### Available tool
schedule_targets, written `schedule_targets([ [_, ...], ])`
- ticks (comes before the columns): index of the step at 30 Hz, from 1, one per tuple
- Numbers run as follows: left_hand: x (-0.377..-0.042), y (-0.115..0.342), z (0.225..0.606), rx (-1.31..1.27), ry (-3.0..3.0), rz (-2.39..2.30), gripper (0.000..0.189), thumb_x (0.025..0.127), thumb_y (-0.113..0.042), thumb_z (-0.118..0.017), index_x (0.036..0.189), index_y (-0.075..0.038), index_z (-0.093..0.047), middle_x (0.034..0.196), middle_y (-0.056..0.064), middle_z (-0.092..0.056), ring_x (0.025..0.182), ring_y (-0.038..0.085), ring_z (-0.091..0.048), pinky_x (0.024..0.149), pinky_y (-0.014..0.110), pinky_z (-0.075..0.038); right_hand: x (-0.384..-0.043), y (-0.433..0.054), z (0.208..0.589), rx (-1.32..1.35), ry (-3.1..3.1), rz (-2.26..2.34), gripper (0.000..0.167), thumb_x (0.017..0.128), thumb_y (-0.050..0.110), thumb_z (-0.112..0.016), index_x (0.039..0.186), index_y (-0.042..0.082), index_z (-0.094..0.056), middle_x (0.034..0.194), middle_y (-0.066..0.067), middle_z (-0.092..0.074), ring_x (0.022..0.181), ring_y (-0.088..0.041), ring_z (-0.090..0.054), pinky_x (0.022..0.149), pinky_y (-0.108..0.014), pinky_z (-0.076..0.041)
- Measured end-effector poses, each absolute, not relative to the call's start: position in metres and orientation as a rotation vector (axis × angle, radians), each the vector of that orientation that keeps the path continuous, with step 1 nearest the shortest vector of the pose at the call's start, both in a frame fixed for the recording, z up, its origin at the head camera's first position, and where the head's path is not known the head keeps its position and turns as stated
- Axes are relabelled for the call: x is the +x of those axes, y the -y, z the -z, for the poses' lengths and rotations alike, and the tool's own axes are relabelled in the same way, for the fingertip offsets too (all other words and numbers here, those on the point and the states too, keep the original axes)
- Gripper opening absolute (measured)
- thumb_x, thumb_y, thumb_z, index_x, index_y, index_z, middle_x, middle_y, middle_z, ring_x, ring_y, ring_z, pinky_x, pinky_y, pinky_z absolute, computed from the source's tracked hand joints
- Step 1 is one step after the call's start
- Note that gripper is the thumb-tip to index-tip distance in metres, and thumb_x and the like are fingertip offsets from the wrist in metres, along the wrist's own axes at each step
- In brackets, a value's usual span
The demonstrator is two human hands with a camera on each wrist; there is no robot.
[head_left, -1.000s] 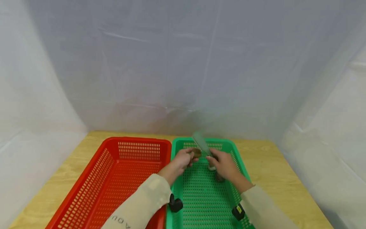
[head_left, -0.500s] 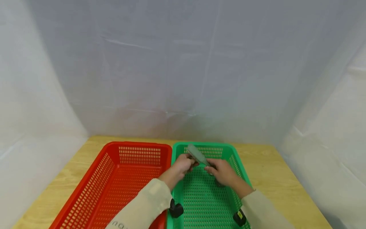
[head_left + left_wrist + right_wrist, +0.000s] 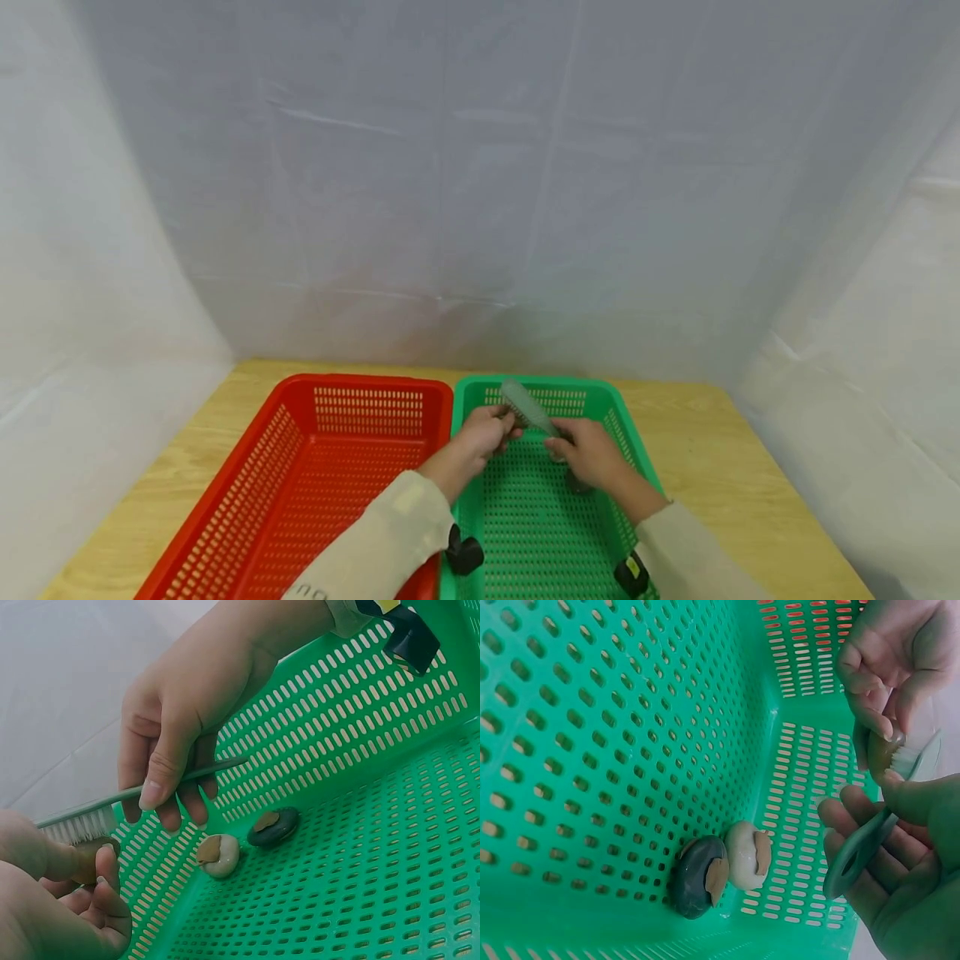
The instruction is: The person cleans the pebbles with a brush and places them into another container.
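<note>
My left hand [image 3: 483,432] pinches a smooth brownish stone [image 3: 883,759] between thumb and fingers, above the far part of the green basket [image 3: 626,433]. A green brush [image 3: 527,407] with white bristles is in my right hand [image 3: 591,452], gripped by its handle. In both wrist views the bristles touch or nearly touch the stone. Below, on the basket floor, lie a whitish stone [image 3: 225,864] and a dark stone [image 3: 283,832], side by side and each with a brown patch. The head view shows the dark one only partly, behind my right hand.
Directly left of the green basket stands a red basket [image 3: 437,408] with slotted walls. Both rest on a light wooden table [image 3: 720,467]. Whitish sheeting [image 3: 480,208] rises behind and on both sides.
The brush head has come down from above to the stone in my left hand, then shifted slightly right. Both hands keep their hold. The head view has tilted slightly upward.
</note>
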State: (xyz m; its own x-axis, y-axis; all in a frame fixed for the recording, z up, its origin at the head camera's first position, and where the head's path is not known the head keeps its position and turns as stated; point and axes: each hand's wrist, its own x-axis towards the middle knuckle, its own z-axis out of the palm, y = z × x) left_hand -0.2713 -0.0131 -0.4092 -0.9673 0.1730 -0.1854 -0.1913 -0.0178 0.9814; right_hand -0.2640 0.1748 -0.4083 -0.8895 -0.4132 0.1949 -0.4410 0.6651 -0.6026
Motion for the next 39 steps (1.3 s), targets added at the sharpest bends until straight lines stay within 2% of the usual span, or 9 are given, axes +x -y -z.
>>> schedule_targets([
  [5,-0.272,0.012,0.411,-0.04,-1.987,-2.093,0.038,0.102,-0.006,-0.044,0.138,0.009,-0.046,0.078,0.0,-0.062,0.061,0.007,-0.048,0.056,0.019,-0.038,-0.262,-0.174,0.409,0.647,2.833,-0.983,0.028,0.094,0.007,-0.063,0.12,-0.001,-0.065,0.087,-0.005,-0.071,0.074,-0.013,-0.065,0.066,-0.032,-0.052],
  [11,-0.274,0.012,0.407,-0.08,-1.968,-2.111,0.04,0.102,-0.006,-0.045,0.14,0.007,-0.044,0.078,0.001,-0.064,0.063,0.005,-0.051,0.056,0.018,-0.039,-0.262,-0.174,0.406,0.529,2.806,-1.027,0.025,0.094,0.007,-0.063,0.117,-0.001,-0.066,0.085,-0.009,-0.07,0.072,-0.024,-0.066,0.059,-0.032,-0.049],
  [15,-0.275,0.011,0.402,-0.083,-1.963,-2.117,0.039,0.102,-0.006,-0.046,0.139,0.005,-0.046,0.078,0.0,-0.064,0.066,0.005,-0.054,0.055,0.017,-0.038,-0.266,-0.176,0.402,0.505,2.743,-1.008,0.021,0.094,0.008,-0.063,0.113,-0.001,-0.067,0.084,-0.009,-0.07,0.067,-0.019,-0.063,0.059,-0.034,-0.047],
  [21,-0.276,0.011,0.404,-0.078,-1.97,-2.12,0.04,0.102,-0.006,-0.046,0.14,0.006,-0.045,0.082,0.003,-0.065,0.065,0.007,-0.052,0.056,0.018,-0.039,-0.265,-0.175,0.401,0.616,2.71,-1.005,0.034,0.095,0.012,-0.063,0.125,-0.003,-0.062,0.092,-0.009,-0.071,0.071,-0.015,-0.065,0.064,-0.033,-0.05],
  [26,-0.273,0.013,0.407,-0.044,-1.979,-2.114,0.038,0.102,-0.007,-0.047,0.137,0.005,-0.049,0.092,0.005,-0.068,0.067,0.007,-0.053,0.057,0.019,-0.039,-0.26,-0.172,0.405,0.698,2.722,-1.036,0.035,0.095,0.015,-0.063,0.127,-0.001,-0.061,0.094,-0.007,-0.071,0.074,-0.01,-0.064,0.064,-0.028,-0.051],
  [34,-0.27,0.013,0.41,-0.022,-1.974,-2.114,0.034,0.101,-0.008,-0.05,0.132,0.005,-0.053,0.08,0.0,-0.063,0.06,0.008,-0.044,0.058,0.021,-0.038,-0.257,-0.173,0.407,0.792,2.743,-1.088,0.039,0.097,0.016,-0.06,0.132,0.0,-0.057,0.098,-0.007,-0.07,0.078,-0.013,-0.065,0.064,-0.027,-0.051],
  [39,-0.27,0.014,0.41,-0.009,-1.984,-2.133,0.034,0.098,-0.004,-0.052,0.13,0.006,-0.055,0.078,-0.002,-0.062,0.06,0.008,-0.044,0.058,0.02,-0.038,-0.26,-0.172,0.41,0.83,2.739,-1.128,0.037,0.097,0.015,-0.06,0.131,0.0,-0.058,0.093,-0.009,-0.07,0.078,-0.022,-0.066,0.063,-0.026,-0.05],
])
